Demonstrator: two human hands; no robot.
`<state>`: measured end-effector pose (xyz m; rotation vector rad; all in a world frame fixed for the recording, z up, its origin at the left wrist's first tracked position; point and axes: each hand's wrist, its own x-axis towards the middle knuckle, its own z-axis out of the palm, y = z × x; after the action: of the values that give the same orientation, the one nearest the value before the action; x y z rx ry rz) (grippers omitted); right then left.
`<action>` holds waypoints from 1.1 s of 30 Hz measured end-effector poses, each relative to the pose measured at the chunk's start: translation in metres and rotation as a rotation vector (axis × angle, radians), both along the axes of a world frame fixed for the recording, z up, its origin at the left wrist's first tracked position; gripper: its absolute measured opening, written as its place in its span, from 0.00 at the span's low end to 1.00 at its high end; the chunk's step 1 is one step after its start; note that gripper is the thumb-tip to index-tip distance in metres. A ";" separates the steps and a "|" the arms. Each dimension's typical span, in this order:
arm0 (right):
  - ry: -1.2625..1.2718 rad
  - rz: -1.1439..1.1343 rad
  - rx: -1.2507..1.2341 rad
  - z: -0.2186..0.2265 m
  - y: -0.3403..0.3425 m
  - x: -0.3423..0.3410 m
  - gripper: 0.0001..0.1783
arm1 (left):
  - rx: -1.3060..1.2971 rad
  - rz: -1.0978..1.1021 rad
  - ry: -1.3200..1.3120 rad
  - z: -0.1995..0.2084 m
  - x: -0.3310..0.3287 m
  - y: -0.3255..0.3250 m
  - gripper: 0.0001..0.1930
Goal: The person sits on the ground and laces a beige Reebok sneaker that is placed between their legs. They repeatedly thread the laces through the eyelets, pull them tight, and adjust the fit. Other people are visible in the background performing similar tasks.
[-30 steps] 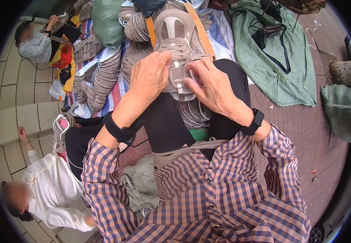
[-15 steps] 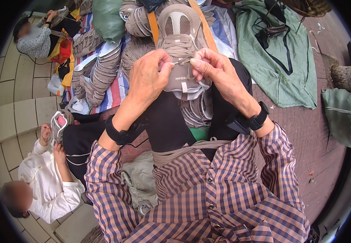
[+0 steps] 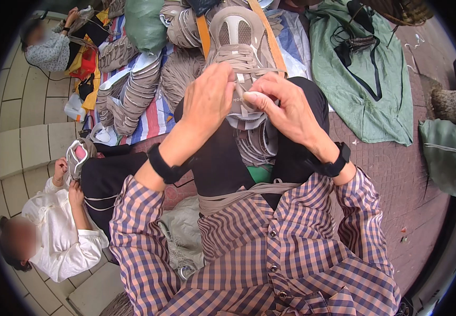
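Observation:
A taupe sneaker (image 3: 231,32) with mesh panels and a pale toe strip lies between my knees, toe pointing away from me. Its flat taupe shoelace (image 3: 233,52) runs through the eyelets. My left hand (image 3: 210,96) is closed over the left side of the tongue, thumb and forefinger pinched at the lace, partly hidden behind the hand's back. My right hand (image 3: 280,102) pinches a lace end against the tongue, thumb over forefinger. The two sets of fingertips are close together. A stretch of lace reaches out to the right above my right hand.
Stacks of similar sneakers (image 3: 136,97) lie on a striped sheet (image 3: 157,113) to the left. A green bag (image 3: 144,23) stands beyond them. A green tarp (image 3: 380,100) with a black strap covers ground at right. At left, a person in white (image 3: 67,231) handles another shoe; another person sits farther off.
Both hands have moved slightly toward me, and my left hand has turned so its back covers more of the tongue. A lace stretch now shows out to the right of the shoe.

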<state>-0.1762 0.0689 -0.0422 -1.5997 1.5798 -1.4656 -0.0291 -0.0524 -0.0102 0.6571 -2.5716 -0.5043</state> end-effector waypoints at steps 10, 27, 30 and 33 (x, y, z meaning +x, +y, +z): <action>1.265 -0.120 0.127 0.015 0.016 0.020 0.23 | -0.050 0.209 0.060 -0.010 0.005 0.008 0.04; -0.160 -0.165 0.100 -0.044 -0.026 -0.006 0.23 | 0.177 0.397 0.140 -0.018 -0.021 0.016 0.04; -0.095 -0.179 0.108 -0.035 -0.023 -0.001 0.20 | 0.249 0.388 0.129 -0.013 -0.015 0.017 0.04; 0.028 -0.210 0.130 -0.024 -0.026 -0.001 0.17 | 0.232 0.359 0.109 -0.014 -0.008 0.015 0.06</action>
<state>-0.1768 0.0433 -0.0661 -1.4233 1.8661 -1.4158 -0.0372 -0.0371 -0.0243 1.1122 -2.2426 -0.6969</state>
